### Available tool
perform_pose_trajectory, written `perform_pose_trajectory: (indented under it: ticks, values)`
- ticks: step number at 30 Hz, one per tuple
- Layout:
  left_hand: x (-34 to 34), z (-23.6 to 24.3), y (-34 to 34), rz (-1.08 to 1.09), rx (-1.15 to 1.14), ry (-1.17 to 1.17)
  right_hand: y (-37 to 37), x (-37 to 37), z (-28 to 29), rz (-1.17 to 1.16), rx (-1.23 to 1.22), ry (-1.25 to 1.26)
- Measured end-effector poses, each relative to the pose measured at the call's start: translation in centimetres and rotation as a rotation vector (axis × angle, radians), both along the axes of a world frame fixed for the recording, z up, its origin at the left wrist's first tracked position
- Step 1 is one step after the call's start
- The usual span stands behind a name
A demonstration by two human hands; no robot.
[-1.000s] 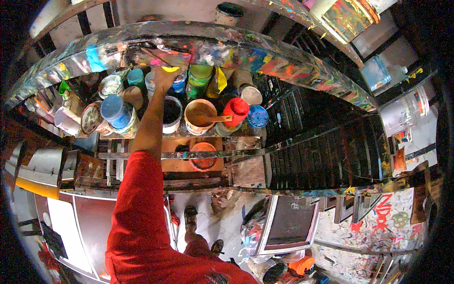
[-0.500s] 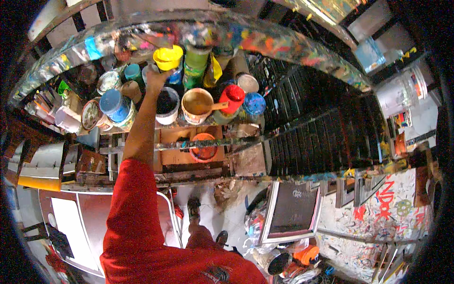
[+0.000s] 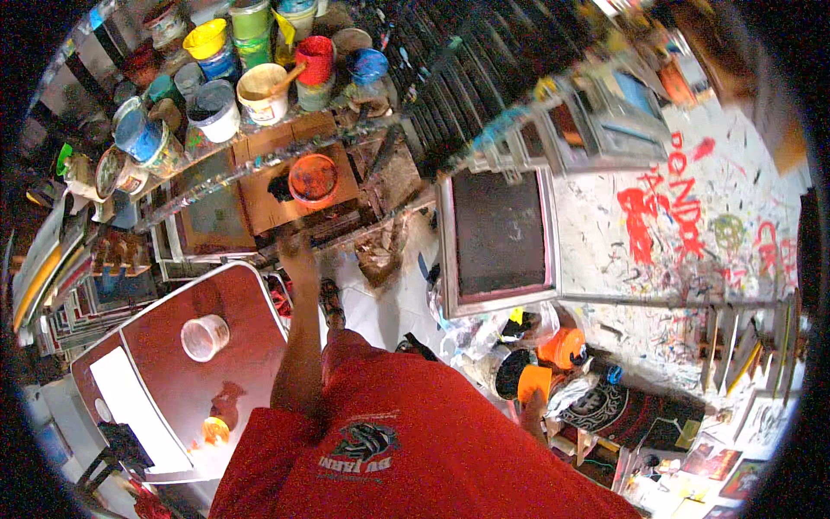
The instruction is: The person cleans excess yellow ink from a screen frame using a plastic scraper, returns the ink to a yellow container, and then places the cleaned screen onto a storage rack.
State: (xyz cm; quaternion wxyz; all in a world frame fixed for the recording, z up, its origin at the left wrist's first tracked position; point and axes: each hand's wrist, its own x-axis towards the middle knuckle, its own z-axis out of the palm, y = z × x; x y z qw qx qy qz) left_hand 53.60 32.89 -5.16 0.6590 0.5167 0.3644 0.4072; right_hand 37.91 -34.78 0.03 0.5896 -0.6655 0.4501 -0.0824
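My left hand reaches forward in front of the shelf's lower edge, below an orange-stained round tub. Motion smears its fingers, and nothing can be made out in them. Low on the right, my right hand is closed on a flat orange piece, whose exact kind does not show. Just beyond that piece is an orange bucket. On the shelf stand a white pot with dark contents, a tan pot with a stick, a red cup and a yellow container.
A reddish-brown table at the left bears a white translucent tub. A framed screen leans right of centre, beside a paint-spattered white panel. Dark slatted racks stand beyond, and framed screens hang along an edge.
The view has swung to the right and nearer. My left hand has drawn back from the pots on the shelf. My right hand has come into view with the flat orange piece.
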Motion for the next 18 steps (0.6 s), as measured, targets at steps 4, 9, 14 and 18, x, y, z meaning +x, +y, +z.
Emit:
perform_pose_trajectory:
  ticks: [4, 9, 14, 18]
  values:
    - [-9.6, -7.2, -11.1, -0.278, 0.131, 0.149, -6.9, 0.4, -4.6, -0.038, 0.010, -0.063]
    - [-16.8, -5.4, -19.1, -0.675, 0.781, 0.443, -15.8, -2.4, -9.9, 0.148, 0.429, -0.458]
    - [-26.0, -10.0, -22.4, -0.769, 0.054, 0.418, -13.3, -5.1, -8.5, 0.176, 0.275, -0.205]
    - [-30.3, -5.2, -27.9, -0.735, -0.112, 0.427, -12.2, -6.5, -6.8, -0.048, 0.506, -0.186]
